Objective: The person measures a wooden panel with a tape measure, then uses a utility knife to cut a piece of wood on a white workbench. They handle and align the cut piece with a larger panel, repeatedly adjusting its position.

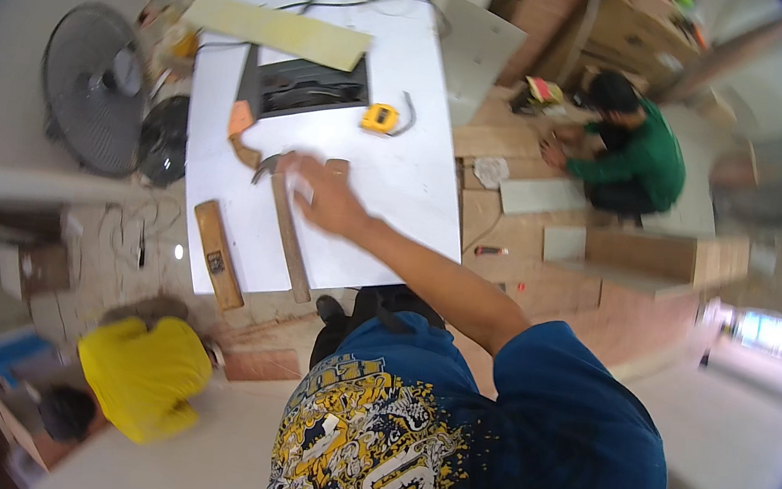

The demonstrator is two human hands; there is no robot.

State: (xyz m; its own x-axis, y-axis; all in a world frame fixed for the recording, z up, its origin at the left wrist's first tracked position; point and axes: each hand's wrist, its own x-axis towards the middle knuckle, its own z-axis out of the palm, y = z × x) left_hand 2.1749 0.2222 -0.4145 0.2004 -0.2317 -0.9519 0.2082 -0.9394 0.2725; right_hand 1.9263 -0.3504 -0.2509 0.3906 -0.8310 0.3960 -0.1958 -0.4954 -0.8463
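Observation:
My right hand (329, 199) reaches across the white tabletop (400, 185), over the head end of a claw hammer (289, 237). Motion softens the fingers, but white tabletop shows between thumb and fingers, so the hand looks open. The hammer lies with its wooden handle toward me. A brown wooden piece (337, 168) shows just beyond the hand, partly covered by it. To the left lie a tool with a curved wooden handle and an orange part (244, 121) and a long wooden block like a hand plane (219, 254). My left hand is out of view.
Farther up are a yellow tape measure (380, 119), a dark recess (313, 88), a pale yellow board (281, 32) and a black cable (377, 0). A fan (96, 89) stands left. A person in green (651, 160) crouches right by boards; another in yellow (139, 374) is lower left.

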